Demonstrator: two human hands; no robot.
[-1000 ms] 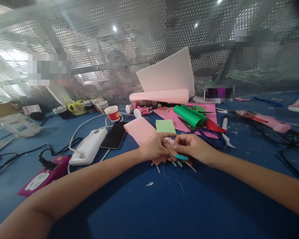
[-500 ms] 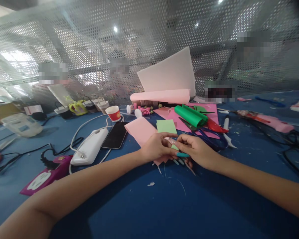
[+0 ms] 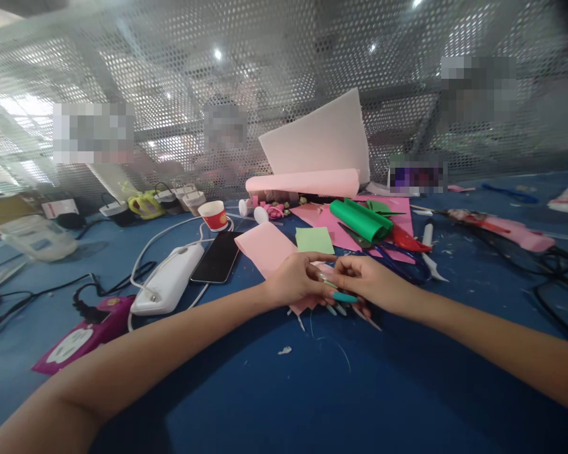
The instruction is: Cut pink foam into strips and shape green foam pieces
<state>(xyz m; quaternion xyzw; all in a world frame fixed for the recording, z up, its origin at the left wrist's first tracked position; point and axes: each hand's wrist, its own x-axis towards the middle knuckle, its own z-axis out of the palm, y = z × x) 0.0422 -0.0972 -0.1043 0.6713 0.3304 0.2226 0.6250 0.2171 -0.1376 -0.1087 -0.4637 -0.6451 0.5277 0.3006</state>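
Note:
My left hand (image 3: 294, 279) and my right hand (image 3: 377, 282) meet over the blue table, their fingers closed and touching. Between the fingertips is a small light green paper piece (image 3: 330, 284), mostly covered by the fingers; which hand carries it more firmly is hard to see. Long nails, one of them teal, stick out below. A pale pink paper sheet (image 3: 260, 243) lies beneath and beyond my left hand. Just behind the hands rests a light green paper square (image 3: 315, 241). A green roll (image 3: 362, 221) sits on bright pink sheets (image 3: 312, 217) past my right hand.
Left of the hands lie a black phone (image 3: 216, 257), a white power bank (image 3: 168, 280) and a purple power strip (image 3: 88, 334) with cords. A paper cup (image 3: 214, 216) stands behind the phone. At right is a pink glue gun (image 3: 506, 230). A perforated metal screen (image 3: 293, 69) closes the back.
My right hand's fingers have shifted slightly, and less of the light green piece shows between the fingertips. Both hands stay together in nearly the same place.

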